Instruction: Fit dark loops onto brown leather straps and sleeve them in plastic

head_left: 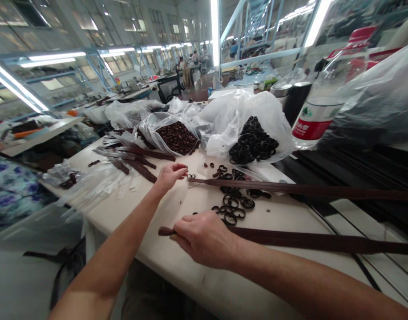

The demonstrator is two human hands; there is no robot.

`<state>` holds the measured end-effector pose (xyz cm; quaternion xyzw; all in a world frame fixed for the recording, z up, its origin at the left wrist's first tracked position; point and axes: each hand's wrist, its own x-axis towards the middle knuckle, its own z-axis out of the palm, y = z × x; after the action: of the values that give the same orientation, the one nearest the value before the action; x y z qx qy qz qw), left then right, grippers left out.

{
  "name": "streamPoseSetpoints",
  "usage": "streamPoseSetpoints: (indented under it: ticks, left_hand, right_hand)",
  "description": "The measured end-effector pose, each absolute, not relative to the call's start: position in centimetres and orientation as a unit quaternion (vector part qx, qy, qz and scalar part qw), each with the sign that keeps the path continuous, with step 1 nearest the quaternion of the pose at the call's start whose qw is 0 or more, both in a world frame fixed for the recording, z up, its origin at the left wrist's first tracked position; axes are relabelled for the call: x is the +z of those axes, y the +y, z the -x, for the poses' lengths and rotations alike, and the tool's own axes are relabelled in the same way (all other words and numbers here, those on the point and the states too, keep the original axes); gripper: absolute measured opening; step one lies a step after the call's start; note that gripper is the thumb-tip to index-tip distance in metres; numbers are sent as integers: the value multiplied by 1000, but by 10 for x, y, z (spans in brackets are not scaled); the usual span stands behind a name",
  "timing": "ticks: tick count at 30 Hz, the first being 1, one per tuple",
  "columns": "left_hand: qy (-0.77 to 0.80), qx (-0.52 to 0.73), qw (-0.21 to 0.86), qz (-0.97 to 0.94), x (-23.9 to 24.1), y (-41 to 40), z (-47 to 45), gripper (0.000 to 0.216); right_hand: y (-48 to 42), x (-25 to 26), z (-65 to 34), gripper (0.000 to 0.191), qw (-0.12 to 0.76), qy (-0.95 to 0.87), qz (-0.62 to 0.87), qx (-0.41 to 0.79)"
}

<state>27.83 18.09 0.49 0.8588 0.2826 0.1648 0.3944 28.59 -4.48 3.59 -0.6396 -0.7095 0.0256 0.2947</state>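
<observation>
My right hand (204, 238) is closed around the near end of a dark brown strap (324, 242) that runs off to the right across the white table (204, 278). My left hand (170, 174) is curled, fingers pinched at the tip of a second brown strap (290, 189) with a small ring on its end. Several loose black rings (235, 202) lie scattered between the two straps.
A clear bag of black rings (252, 142) and a bag of brown pieces (177, 137) sit at the back. Short brown strap pieces (137, 162) and plastic sleeves lie left. A water bottle (319, 113) stands right. Someone in floral cloth (10, 191) sits left.
</observation>
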Motion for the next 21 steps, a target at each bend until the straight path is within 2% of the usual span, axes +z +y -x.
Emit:
streamPoseSetpoints:
  ticks: [4, 6, 12, 21]
  left_hand:
    - [315, 215, 695, -610, 23, 148, -214, 30]
    - [323, 230, 769, -502, 29, 127, -181, 38]
    - [329, 286, 813, -386, 26, 73, -126, 40]
    - [286, 387, 772, -416, 20, 43, -118, 39]
  right_hand:
    - [-41, 39, -301, 26, 340, -666, 664, -10]
    - [-40, 41, -305, 28, 358, -654, 666, -19]
    - [-44, 42, -297, 33, 348, -671, 654, -28]
    - [-53, 42, -272, 33, 282, -725, 627, -31]
